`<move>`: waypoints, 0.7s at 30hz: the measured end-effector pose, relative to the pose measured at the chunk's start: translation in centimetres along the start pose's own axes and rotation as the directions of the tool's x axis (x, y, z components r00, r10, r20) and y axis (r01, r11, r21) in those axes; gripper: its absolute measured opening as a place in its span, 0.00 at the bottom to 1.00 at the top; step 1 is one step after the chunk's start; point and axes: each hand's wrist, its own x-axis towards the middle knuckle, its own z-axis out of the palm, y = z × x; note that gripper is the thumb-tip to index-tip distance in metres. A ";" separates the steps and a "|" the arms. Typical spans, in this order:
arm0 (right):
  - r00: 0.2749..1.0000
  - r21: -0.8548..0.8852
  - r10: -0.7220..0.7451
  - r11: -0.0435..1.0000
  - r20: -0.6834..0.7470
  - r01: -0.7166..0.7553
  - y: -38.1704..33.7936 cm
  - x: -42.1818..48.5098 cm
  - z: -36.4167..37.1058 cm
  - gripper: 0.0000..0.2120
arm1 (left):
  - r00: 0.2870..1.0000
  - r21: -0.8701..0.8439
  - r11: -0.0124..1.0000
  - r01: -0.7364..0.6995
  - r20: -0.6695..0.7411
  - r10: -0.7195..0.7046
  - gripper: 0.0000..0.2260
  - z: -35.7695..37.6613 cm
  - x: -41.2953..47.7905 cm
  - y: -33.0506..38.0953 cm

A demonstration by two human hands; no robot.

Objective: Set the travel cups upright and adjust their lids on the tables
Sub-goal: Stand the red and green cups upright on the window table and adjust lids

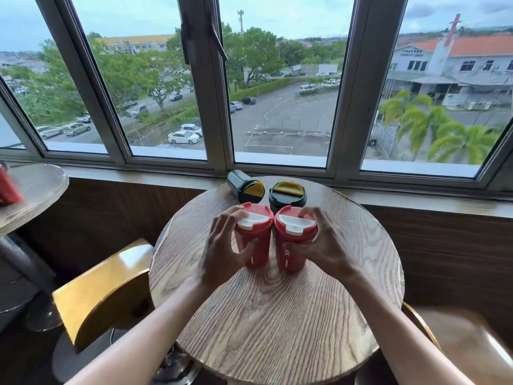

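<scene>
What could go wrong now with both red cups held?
The left red cup and right red cup stand lid against lid or nearly so; twisting one lid in the left grip or right grip may tip its neighbour.
The dark cup on its side lies at the far edge of the table; a jolt could roll it off.
The upright dark cup stands close behind; fingers could bump it.

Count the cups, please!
4: left red cup in left hand, right red cup in right hand, upright dark cup and tipped dark cup behind. Blurry red thing far left: maybe another.
</scene>
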 end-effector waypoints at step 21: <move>1.000 -0.002 -0.022 1.000 0.005 0.022 -0.8 0.3 0.7 0.31 | 0.997 -0.103 0.993 0.062 -0.040 -0.066 0.31 0.1 0.0 -1.1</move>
